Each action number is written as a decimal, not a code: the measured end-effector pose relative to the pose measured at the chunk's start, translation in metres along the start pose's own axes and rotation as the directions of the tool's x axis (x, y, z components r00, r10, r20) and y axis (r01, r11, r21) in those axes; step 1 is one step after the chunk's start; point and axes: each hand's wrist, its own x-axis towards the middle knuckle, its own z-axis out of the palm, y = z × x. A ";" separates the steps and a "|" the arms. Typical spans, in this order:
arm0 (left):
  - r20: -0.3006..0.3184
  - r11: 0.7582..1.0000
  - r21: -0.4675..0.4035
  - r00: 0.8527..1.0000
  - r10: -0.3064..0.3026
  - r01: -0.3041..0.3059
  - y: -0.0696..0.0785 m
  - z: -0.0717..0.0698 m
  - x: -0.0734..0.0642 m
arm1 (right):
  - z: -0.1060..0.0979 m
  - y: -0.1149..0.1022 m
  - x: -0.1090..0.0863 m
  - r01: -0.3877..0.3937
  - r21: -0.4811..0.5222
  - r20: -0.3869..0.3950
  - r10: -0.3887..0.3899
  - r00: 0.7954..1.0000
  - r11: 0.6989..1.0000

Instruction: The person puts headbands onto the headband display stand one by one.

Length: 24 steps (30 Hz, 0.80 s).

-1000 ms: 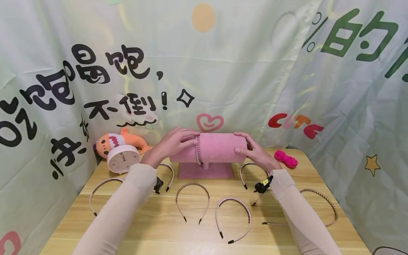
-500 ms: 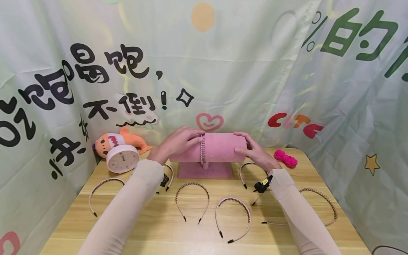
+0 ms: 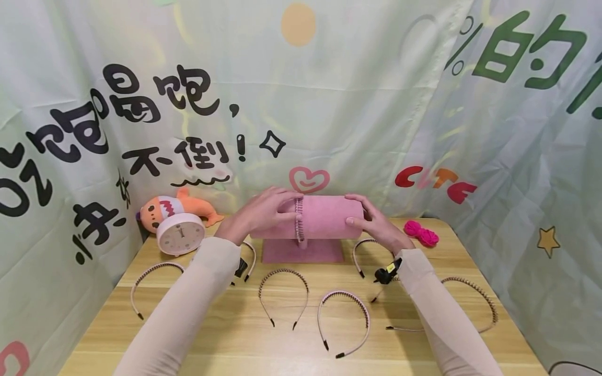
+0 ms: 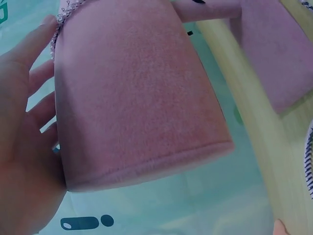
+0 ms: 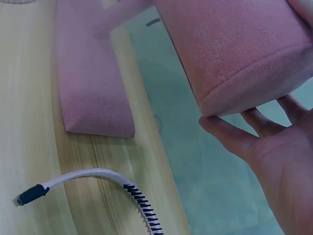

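A pink velvet headband display stand, its horizontal roll point(image 3: 331, 216) held up by a short post over a flat base point(image 3: 277, 251), stands at the back of the table. Around the roll, left of its middle, sits a toothed headband point(image 3: 299, 222). My left hand point(image 3: 268, 211) holds this headband, thumb in front and fingers over the top; in the left wrist view the thumb point(image 4: 36, 41) touches the headband's edge. At the other end, my right hand point(image 3: 380, 227) grips the roll, with its fingers point(image 5: 230, 137) behind the end in the right wrist view.
Several headbands lie on the wooden table point(image 3: 244, 344), including one in the middle point(image 3: 284, 271) and one nearer the front point(image 3: 343, 294). A round clock point(image 3: 181, 235) and an orange plush toy point(image 3: 152, 214) stand back left. A bright pink bundle point(image 3: 421, 235) lies back right.
The headband on the roll has slid a little to the right along with my left hand, mostly between the two earlier frames. My right hand has stayed on the roll's end.
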 end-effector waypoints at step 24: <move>0.039 0.999 0.023 0.999 0.037 -0.038 0.008 0.004 0.016 | 0.001 0.000 -0.001 0.003 -0.010 0.001 -0.003 1.000 1.000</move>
